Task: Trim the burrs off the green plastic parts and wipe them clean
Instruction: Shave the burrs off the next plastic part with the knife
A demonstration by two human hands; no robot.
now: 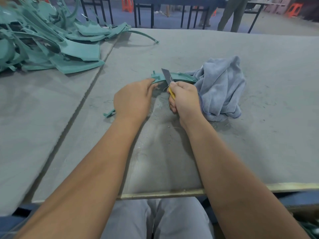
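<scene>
STEP trimming | left hand (133,99) grips near end of curved green part (174,77), steadying it on surface (259,152) | right hand (183,99) clamped round yellow knife (168,81), blade angled up-left across part's edge to shave burrs | long axis left-right, arcing toward grey cloth (222,88), kept near for wiping | untrimmed pile (43,37) far left

We see a curved green plastic part (181,77), matt and smooth. The pile of green plastic parts (51,40) has the same dull finish, some faces lightly grained. The utility knife (168,81) shows a dark metal blade and a glossy yellow plastic handle. The blue-grey cloth (222,90) looks like soft, fuzzy terry. The bench (259,144) wears grey, ribbed, felt-like matting strewn with fine shavings.
</scene>
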